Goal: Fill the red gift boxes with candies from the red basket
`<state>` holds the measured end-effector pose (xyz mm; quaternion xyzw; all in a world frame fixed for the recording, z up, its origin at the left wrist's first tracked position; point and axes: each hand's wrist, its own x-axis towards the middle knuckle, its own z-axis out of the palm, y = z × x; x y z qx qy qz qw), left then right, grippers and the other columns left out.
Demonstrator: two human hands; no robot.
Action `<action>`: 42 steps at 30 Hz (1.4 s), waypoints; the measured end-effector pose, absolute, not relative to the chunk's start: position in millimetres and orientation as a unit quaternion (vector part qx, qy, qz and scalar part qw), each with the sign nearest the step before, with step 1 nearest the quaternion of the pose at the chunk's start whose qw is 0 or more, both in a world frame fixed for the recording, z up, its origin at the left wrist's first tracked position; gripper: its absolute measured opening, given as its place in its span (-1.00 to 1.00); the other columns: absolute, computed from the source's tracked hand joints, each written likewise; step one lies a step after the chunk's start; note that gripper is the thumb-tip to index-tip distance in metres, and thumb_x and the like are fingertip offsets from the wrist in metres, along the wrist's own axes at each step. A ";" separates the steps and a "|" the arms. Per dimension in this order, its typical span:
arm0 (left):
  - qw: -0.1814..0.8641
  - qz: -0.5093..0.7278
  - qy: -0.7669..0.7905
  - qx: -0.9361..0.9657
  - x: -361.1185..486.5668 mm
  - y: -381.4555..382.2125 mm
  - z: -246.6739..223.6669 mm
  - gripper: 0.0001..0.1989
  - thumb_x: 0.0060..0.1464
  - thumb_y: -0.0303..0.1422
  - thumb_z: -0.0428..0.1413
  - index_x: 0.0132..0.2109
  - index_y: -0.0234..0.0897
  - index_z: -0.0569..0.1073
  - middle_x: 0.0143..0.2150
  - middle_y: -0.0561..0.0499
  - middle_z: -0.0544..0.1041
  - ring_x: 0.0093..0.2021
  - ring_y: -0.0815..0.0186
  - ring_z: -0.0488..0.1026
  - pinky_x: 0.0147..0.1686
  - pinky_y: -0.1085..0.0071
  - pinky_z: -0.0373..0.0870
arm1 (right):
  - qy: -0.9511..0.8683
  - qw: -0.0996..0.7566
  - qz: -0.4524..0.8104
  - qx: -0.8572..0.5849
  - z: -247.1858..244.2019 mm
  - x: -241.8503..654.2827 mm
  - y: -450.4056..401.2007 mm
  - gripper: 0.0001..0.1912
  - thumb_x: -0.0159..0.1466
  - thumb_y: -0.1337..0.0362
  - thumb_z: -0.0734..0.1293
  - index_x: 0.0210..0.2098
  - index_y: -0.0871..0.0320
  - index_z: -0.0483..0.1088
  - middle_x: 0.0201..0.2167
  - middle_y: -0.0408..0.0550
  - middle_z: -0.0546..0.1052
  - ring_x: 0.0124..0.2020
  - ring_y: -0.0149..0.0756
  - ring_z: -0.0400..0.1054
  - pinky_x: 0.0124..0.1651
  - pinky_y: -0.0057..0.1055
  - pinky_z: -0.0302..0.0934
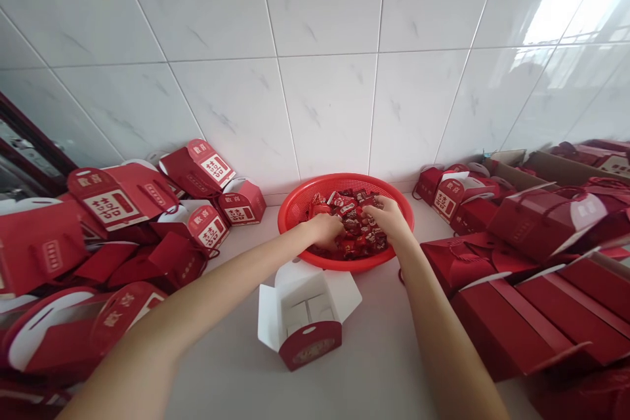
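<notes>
A round red plastic basket [300, 200] stands against the wall, heaped with small wrapped candies [352, 215] in red and brown. Both hands are inside it. My left hand [327, 230] is bent down into the left part of the heap, fingers curled and partly buried. At the right side, my right hand [386, 215] has its fingers curled in over the candies; what it grips is hidden. In front of the basket, between my forearms, an unfolded red gift box [310, 344] stands with its white flaps spread. Pale blocks or packets [308, 312] lie inside it.
Red gift boxes with white-and-gold character labels [115, 207] are piled at the left. More red boxes [516, 321] crowd the right side, with open cardboard cartons [522, 174] behind. White tiles [329, 111] cover the wall behind the white tabletop [374, 354].
</notes>
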<state>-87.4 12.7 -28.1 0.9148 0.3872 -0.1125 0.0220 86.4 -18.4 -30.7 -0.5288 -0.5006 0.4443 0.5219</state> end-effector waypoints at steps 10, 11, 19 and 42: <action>0.286 0.131 0.406 0.858 -101.8 24.1 -21.7 -0.81 -0.02 -0.36 0.10 -0.28 -0.23 0.59 -0.32 0.06 0.61 -0.27 0.26 0.50 -0.22 0.41 0.37 | -0.503 0.521 0.439 -0.532 -28.7 87.7 -19.1 -0.91 -0.02 0.31 0.31 -0.47 0.11 0.32 -0.53 -0.17 0.47 -0.48 -0.31 0.35 -0.41 -0.40 0.22; 0.312 0.157 0.403 0.846 -102.3 24.6 -20.6 -0.81 0.00 -0.34 0.09 -0.28 -0.24 0.58 -0.30 0.06 0.61 -0.24 0.25 0.51 -0.18 0.40 0.38 | -0.503 0.521 0.438 -0.533 -28.3 87.9 -19.3 -0.90 -0.03 0.31 0.31 -0.47 0.11 0.33 -0.53 -0.17 0.47 -0.48 -0.31 0.35 -0.41 -0.40 0.21; 0.401 0.216 0.411 0.790 -103.2 25.2 -20.6 -0.81 0.01 -0.24 0.11 -0.32 -0.23 0.54 -0.30 0.07 0.59 -0.20 0.24 0.50 -0.15 0.38 0.40 | -0.510 0.517 0.429 -0.537 -28.5 88.4 -19.0 -0.89 -0.03 0.26 0.32 -0.50 0.10 0.30 -0.57 -0.19 0.42 -0.50 -0.31 0.31 -0.44 -0.40 0.16; 0.437 0.272 0.420 0.748 -105.1 32.0 -24.6 -0.71 -0.09 -0.50 0.13 -0.19 -0.25 0.63 -0.06 -0.02 0.64 -0.02 0.20 0.52 0.00 0.30 0.46 | -0.485 0.550 0.430 -0.527 -26.0 88.7 -22.5 -0.81 -0.16 0.36 0.33 -0.53 0.09 0.22 -0.65 -0.28 0.31 -0.56 -0.38 0.20 -0.50 -0.43 0.08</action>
